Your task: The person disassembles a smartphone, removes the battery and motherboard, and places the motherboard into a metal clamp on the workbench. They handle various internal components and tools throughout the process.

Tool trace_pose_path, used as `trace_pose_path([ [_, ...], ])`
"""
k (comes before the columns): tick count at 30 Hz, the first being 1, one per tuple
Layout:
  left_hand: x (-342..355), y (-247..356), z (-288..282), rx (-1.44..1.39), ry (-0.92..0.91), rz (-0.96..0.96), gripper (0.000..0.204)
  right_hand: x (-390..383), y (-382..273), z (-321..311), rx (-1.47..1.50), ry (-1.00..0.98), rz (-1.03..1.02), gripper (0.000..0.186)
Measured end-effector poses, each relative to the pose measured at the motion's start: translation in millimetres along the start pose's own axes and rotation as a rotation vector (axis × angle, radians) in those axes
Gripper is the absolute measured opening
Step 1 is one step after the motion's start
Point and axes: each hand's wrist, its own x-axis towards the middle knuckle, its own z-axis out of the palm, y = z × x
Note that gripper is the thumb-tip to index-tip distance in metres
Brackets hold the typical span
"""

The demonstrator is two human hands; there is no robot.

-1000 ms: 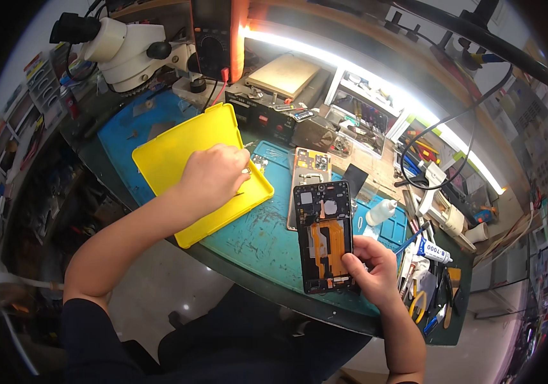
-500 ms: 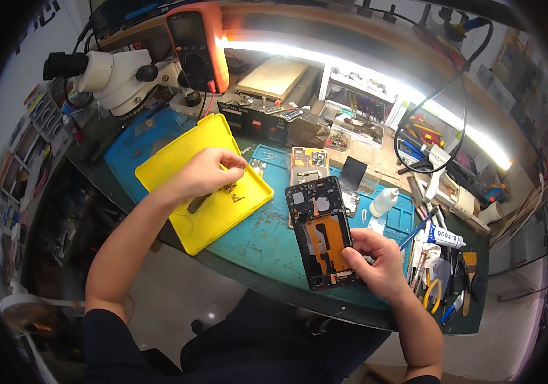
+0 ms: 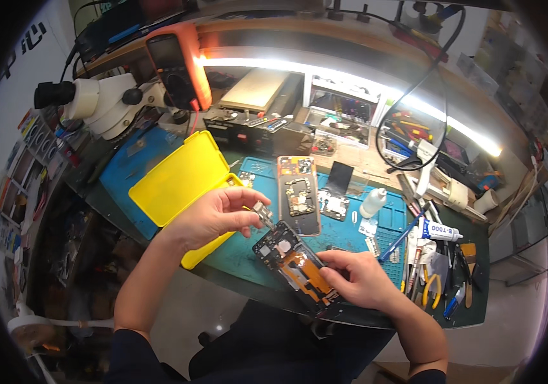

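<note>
My left hand [image 3: 221, 217] pinches a small metallic part [image 3: 262, 212] just above the top end of a black phone frame [image 3: 293, 265], which has orange flex cables and is tilted. My right hand [image 3: 360, 278] grips that frame by its lower right side. Behind the hands lies an opened phone [image 3: 303, 224] with a pinkish rim and exposed boards, on a turquoise mat [image 3: 258, 166]. A yellow plastic case [image 3: 178, 173] lies open to the left, partly hidden by my left hand. A dark sheet [image 3: 338, 174] and a white bottle [image 3: 372, 203] sit to the right.
A microscope [image 3: 95, 105] stands at the back left beside an orange multimeter [image 3: 171, 64]. Tools, a glue tube [image 3: 437, 230] and yellow pliers [image 3: 434, 288] crowd the bench's right. A black cable [image 3: 447, 121] loops over the lit rear shelves.
My left hand has moved from over the yellow case toward the phone frame, holding a small part. My right hand has lowered and tilted the frame, its top end now leftward.
</note>
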Motion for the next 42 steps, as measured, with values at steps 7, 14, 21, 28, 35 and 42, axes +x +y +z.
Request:
trace_pose_path([
  [7,41,-5,53,-0.043,-0.161,0.135,0.033,2,8,2,-0.173,0.076,-0.061,0.027],
  [14,72,-2,83,-0.054,-0.197,0.129,0.035,2,21,2,-0.448,0.181,-0.169,0.019],
  [21,75,-9,81,-0.071,-0.139,0.086,0.035,4,29,-8,-0.433,0.313,-0.187,0.014],
  [28,67,-22,92,-0.04,-0.151,0.095,0.035,6,22,-17,0.191,0.506,-0.111,0.03],
  [35,69,-30,99,0.051,-0.088,0.225,0.04,6,19,-14,0.47,0.357,0.042,0.032],
  [42,74,-39,97,0.035,-0.037,0.19,0.027,8,20,-12,0.591,0.429,0.064,0.031],
])
